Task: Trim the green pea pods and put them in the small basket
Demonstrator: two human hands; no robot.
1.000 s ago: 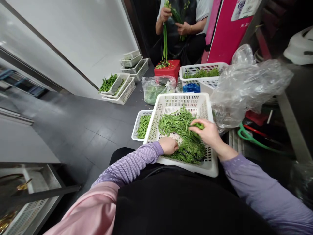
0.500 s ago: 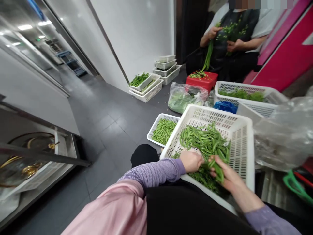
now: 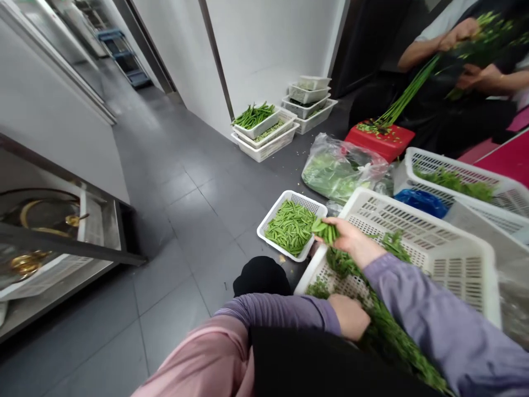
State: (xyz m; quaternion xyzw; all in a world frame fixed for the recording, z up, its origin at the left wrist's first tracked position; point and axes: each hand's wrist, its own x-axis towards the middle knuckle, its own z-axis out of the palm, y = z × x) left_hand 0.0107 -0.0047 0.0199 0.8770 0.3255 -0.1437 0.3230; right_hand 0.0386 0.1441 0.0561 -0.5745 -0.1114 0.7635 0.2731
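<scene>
1 bunch of green pods (image 3: 324,231) is gripped in the right hand (image 3: 355,241) and held at the right rim of 1 small white basket (image 3: 264,231), in which loose pods (image 3: 290,226), too many to be counted, are piled. The left hand (image 3: 350,317) is placed at leafy greens (image 3: 397,331) in 1 large white basket (image 3: 458,270); its fingertips are hidden, so whether anything is gripped cannot be told. Beyond, 1 clear bag (image 3: 339,171), 1 blue bag (image 3: 421,203) and 1 red stool (image 3: 397,140) are seen. Long green stems (image 3: 407,96) are held in a co-worker's 2 hands (image 3: 458,34). Near the wall (image 3: 268,49), 2 stacks of white baskets (image 3: 264,149) are set, 3 being counted in the nearer.
</scene>
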